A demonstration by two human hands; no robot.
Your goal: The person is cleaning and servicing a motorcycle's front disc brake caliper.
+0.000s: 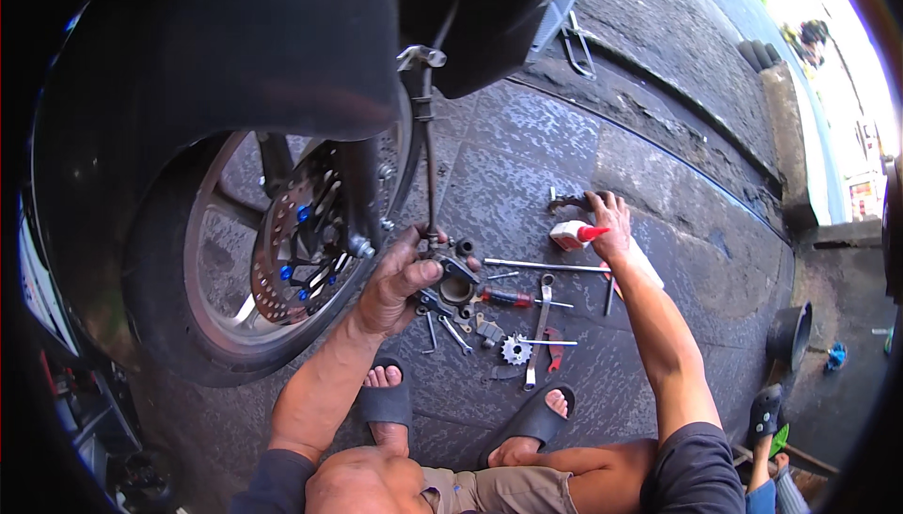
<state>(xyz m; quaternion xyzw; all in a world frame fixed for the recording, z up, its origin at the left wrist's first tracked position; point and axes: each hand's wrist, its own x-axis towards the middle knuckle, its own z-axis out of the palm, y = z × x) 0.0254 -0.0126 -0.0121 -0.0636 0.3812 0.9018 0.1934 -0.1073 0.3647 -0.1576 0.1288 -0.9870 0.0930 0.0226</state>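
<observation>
My left hand (400, 284) is closed around a dark brake caliper (457, 288), beside the front wheel. A black hose (432, 171) runs down to the caliper from above. My right hand (611, 224) reaches out over the floor, its fingers bent but apart. Its fingertips meet the end of a dark curved strip (568, 202); whether they grip it is unclear. Close by lies a white bottle (568, 236) with a red nozzle. Under the caliper are an open-ended wrench (456, 335), a hex key (430, 333) and a small dark block (489, 330).
The motorcycle wheel (174, 326) with its brake disc (273, 279) stands at left. Between my hands lie a red-handled screwdriver (508, 298), a ring spanner (538, 349), a sprocket (515, 349) and a long metal bar (546, 265). A black tub (788, 335) sits at right.
</observation>
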